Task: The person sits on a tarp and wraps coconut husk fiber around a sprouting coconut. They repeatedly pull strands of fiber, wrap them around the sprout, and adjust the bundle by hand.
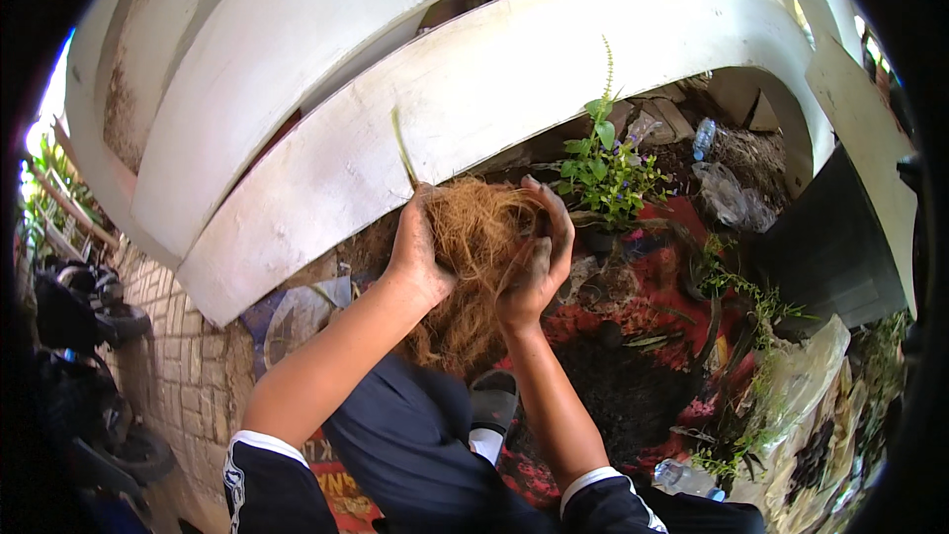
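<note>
A loose ball of brown coconut fibre (479, 222) is cupped between my two hands in the middle of the head view. My left hand (419, 255) presses on its left side, and my right hand (544, 257) curves round its right side with dirt-darkened fingers. From the top of my left hand a thin green stem (402, 148) sticks up; where its lower end goes is hidden. Under the bundle hang more strands of the same fibre (455, 331), close to my knee.
White curved panels (494, 59) arch across the far side. Right of my hands grows a leafy plant (615, 173) with small purple flowers. Dark soil (623, 396) lies on a red sheet (682, 237). A large black pot (830, 247), plastic bottles (687, 480) and plastic bags stand or lie at right.
</note>
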`<state>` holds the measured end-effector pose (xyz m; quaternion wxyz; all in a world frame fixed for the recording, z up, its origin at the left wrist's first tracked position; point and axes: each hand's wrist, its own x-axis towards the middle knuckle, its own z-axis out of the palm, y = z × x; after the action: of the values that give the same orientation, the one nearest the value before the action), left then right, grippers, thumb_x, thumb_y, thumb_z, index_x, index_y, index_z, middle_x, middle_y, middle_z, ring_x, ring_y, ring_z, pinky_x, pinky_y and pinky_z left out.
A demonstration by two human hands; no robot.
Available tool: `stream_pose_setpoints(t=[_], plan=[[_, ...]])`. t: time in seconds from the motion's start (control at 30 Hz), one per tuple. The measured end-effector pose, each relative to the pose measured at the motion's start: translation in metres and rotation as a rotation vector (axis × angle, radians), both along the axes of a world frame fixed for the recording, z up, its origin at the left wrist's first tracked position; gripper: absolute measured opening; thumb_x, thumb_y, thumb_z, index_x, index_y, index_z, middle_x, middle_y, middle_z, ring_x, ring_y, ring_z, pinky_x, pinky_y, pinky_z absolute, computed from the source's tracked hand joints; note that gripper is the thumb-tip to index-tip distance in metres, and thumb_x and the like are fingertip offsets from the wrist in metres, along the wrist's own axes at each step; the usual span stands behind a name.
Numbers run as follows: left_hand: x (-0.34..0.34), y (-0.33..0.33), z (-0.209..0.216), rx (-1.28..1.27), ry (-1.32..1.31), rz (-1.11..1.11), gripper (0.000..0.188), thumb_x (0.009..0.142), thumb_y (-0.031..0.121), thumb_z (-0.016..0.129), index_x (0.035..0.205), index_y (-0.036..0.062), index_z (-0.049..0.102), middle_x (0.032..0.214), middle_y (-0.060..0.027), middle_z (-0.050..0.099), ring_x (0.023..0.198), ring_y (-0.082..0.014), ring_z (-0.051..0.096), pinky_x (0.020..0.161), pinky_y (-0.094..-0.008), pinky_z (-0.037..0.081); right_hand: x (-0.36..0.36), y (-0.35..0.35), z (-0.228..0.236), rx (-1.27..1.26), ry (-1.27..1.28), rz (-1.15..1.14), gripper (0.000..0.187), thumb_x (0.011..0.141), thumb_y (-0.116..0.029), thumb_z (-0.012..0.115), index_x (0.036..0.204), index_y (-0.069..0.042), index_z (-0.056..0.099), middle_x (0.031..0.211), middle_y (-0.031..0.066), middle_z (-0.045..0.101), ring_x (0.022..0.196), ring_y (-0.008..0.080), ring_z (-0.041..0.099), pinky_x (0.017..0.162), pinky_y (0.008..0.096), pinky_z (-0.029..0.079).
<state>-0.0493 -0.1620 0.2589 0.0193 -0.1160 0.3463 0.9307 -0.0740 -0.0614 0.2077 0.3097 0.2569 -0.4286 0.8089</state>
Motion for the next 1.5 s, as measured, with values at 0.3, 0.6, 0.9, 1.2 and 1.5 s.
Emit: stream_pose_setpoints(t=[0.3,0.6,0.9,1.2,1.5], plan=[[0.029,0.052,-0.038,-0.438,0.186,0.319,0.034,0.097,0.032,0.042,0.114,0.0056,0.057,0.107,-0.0070,0.062,0.100,-0.0206,0.062,0.088,-0.0365,0.051,0.020,0.016,-0.022,0.264,0.105,-0.205,0.037,0.073,-0.016,0.072,0.105,0.001,0.062,0.107,0.0193,0.063,0.100,0.0358,0.062,0.088,0.0420,0.049],[0.010,0.060,-0.049,-0.021,0.087,0.377,0.034,0.095,0.033,0.043,0.104,0.0037,0.058,0.096,-0.0069,0.062,0.091,-0.0177,0.061,0.082,-0.0339,0.050,0.003,0.042,-0.021,0.632,0.277,-0.182,0.046,0.084,-0.043,0.055,0.111,-0.007,0.067,0.113,0.0166,0.061,0.105,0.0373,0.056,0.100,0.0485,0.039],[0.007,0.050,-0.040,0.042,-0.048,0.234,0.058,0.088,0.064,0.048,0.101,0.0087,0.059,0.094,-0.0048,0.062,0.083,-0.0172,0.062,0.077,-0.0328,0.053,-0.012,0.042,-0.032,0.742,0.381,-0.148,0.048,0.083,-0.047,0.059,0.108,-0.006,0.067,0.121,0.0160,0.057,0.118,0.0401,0.049,0.099,0.0531,0.039],[0.003,0.066,-0.034,-0.542,0.069,0.216,0.044,0.096,0.029,0.043,0.133,0.0065,0.052,0.141,-0.0052,0.047,0.126,-0.0147,0.045,0.106,-0.0292,0.033,0.013,0.030,-0.027,0.026,-0.510,0.052,0.033,0.096,-0.025,0.051,0.102,0.005,0.062,0.103,0.0113,0.064,0.094,0.0193,0.059,0.088,0.0336,0.046],[0.007,0.063,-0.046,-0.229,0.081,0.294,0.043,0.095,0.032,0.048,0.115,-0.0041,0.059,0.109,-0.0098,0.063,0.098,-0.0166,0.062,0.089,-0.0327,0.049,0.020,0.022,-0.009,0.020,-0.568,0.142,0.051,0.099,-0.038,0.041,0.130,0.002,0.050,0.131,0.0166,0.051,0.123,0.0228,0.047,0.104,0.0358,0.036]])
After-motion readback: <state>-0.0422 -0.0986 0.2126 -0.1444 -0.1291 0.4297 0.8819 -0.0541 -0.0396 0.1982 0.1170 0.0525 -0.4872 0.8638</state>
